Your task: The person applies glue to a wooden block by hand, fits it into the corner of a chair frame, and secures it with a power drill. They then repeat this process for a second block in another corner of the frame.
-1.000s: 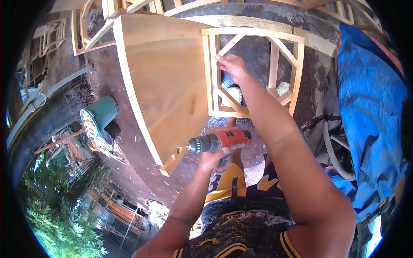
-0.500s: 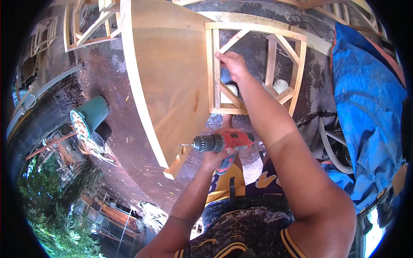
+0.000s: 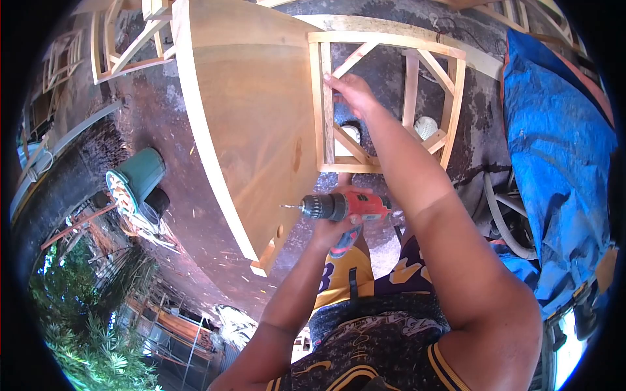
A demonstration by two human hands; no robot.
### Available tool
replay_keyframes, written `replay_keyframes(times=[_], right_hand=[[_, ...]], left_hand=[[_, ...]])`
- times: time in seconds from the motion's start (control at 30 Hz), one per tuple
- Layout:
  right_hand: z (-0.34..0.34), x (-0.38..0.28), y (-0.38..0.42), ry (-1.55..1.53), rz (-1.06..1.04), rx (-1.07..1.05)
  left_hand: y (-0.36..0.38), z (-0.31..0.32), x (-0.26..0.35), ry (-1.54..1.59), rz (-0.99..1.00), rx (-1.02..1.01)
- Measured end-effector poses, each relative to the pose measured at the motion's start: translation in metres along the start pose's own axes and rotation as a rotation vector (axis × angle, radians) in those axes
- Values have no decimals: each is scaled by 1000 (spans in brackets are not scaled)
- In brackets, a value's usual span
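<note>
A red cordless drill point(image 3: 355, 207) with a thin bit is in my left hand point(image 3: 339, 225), fingers wrapped round its grip. Its bit points left, over the lower part of a broad plywood panel point(image 3: 254, 111). Near the panel's bottom corner there is a round hole point(image 3: 280, 231). My right hand point(image 3: 354, 94) grips the inner upright of a light wooden frame point(image 3: 319, 104), thumb on the front and the other fingers partly hidden behind. This frame has diagonal corner braces and stands against the panel's right edge.
A blue tarp point(image 3: 554, 156) covers a heap at the right. On the left a green bucket point(image 3: 142, 173) lies tipped with wood scraps at its mouth. More wooden frames point(image 3: 134, 42) stand at the upper left. Plants point(image 3: 91, 339) grow at the lower left.
My left hand has raised the drill slightly and shifted it right, so the hole in the panel now shows fully. My right hand stays on the same upright.
</note>
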State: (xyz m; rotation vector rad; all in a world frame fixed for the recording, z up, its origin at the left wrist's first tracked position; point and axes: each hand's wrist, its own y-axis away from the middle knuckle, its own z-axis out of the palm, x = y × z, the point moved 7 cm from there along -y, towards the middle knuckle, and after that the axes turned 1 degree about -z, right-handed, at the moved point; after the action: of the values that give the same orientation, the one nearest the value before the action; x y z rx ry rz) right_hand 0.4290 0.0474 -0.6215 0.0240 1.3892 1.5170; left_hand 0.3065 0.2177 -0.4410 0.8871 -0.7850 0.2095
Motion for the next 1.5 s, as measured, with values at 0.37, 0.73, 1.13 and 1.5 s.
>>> replay_keyframes(times=[0.37, 0.73, 1.13, 1.5], right_hand=[[3, 1, -7, 49, -27, 48], [2, 3, 2, -48, -108, 260], [-8, 11, -2, -178, -19, -68], [-5, 0, 8, 5, -137, 168]], left_hand=[[-89, -38, -58, 81, -144, 126], [-123, -43, -58, -20, -155, 150], [-122, -50, -64, -64, -162, 190], [-122, -46, -61, -37, -172, 209]])
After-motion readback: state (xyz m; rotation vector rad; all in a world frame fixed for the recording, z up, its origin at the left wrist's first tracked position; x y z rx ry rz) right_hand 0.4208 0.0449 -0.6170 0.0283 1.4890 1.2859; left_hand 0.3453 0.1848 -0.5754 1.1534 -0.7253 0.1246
